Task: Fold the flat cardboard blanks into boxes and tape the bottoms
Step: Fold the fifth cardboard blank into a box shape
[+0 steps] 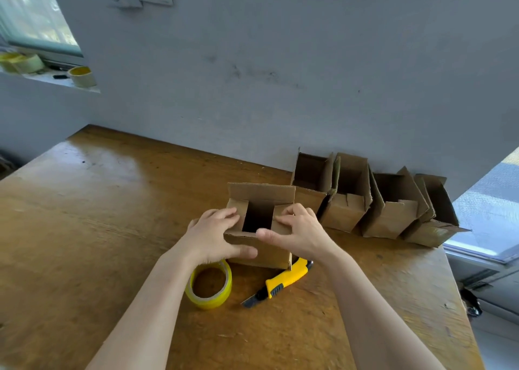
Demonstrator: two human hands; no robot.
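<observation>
On the wooden table [98, 229], toward 2 o'clock, four folded boxes [382, 215] stand in an overlapping row, each hiding part of the next, with dark insides. At centre the cardboard box [269, 250] has its far flap upright and its side flaps bent inward. The left hand [213, 235] and right hand [297, 229] each grip a flap, thumbs on the near wall. At 6 o'clock the left wrist overlaps a yellow tape roll [207, 303]. At 5 o'clock a utility knife [286, 278] ends behind the box.

No legible text or labels anywhere.
</observation>
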